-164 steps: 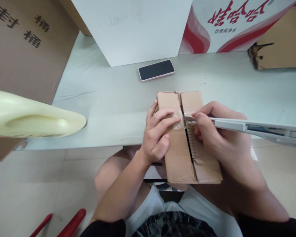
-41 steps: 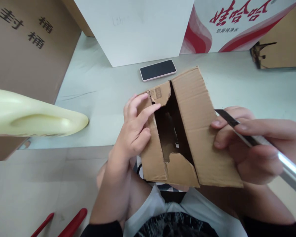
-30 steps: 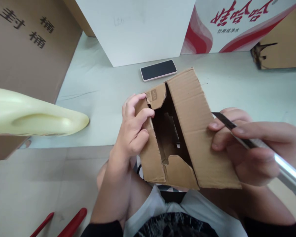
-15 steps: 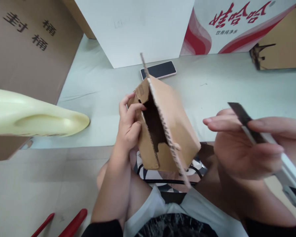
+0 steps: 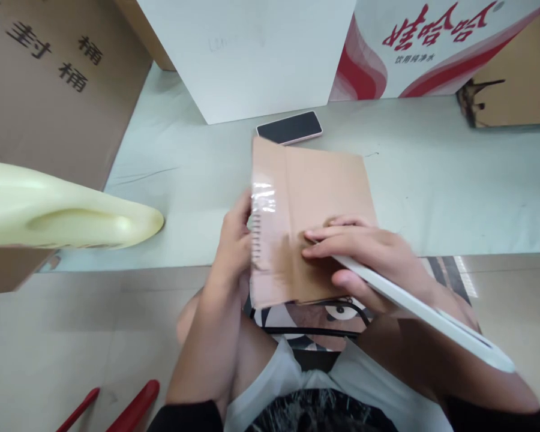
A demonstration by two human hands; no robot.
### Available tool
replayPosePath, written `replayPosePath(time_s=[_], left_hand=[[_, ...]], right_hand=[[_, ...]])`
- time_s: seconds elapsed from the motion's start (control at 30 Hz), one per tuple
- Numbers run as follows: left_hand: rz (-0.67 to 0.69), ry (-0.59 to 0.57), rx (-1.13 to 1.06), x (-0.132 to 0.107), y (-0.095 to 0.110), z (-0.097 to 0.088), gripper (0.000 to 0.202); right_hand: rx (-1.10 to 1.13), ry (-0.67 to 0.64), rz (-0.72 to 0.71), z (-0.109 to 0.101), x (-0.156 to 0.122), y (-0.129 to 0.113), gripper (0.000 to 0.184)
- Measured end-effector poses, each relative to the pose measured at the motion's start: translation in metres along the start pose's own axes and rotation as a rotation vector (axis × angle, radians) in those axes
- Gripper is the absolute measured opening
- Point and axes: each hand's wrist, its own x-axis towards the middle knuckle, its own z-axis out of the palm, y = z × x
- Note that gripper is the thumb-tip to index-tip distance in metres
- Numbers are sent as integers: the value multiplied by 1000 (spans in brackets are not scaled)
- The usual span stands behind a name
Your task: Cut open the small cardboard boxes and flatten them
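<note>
A small brown cardboard box [image 5: 330,180] is over my lap at the table's front edge, its side and taped flap facing up. Clear tape [image 5: 264,197] shines on the flap, near a corrugated edge. At the box's left side, my left hand [image 5: 234,240] grips it, with the fingertips hidden behind the flap. My right hand [image 5: 373,258] is closed around a white utility knife [image 5: 427,321], and its fingers rest against the box's upper face. The knife's blade end is hidden under those fingers.
A black-faced phone-like device [image 5: 292,127] lies behind the box on the pale tabletop [image 5: 189,198]. White [image 5: 252,60] and red-white [image 5: 409,66] cartons stand at the back. A pale yellow rounded object [image 5: 72,207] juts in from the left, near a large brown carton [image 5: 49,108].
The box's raised flap has come down to the left over the opening. My right hand has moved left onto the box, bringing the utility knife with it.
</note>
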Motion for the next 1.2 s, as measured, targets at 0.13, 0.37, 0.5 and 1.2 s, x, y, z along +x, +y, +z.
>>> replayPosePath(time_s=[0.13,0.37,0.5,1.2], left_hand=[[-119,153,-74,8,7,-2,27],[-245,239,-272,16,-4,-13,27],[-161,189,-154,12,1,-14,33],[-318,229,-329,13,-6,-7,23]], right_hand=[[-32,-114,4,5,0,1,33],[-31,-126,7,6,0,4,33],[-52,-131,15,5,2,3,32],[-86,-71,8,3,0,1,31]])
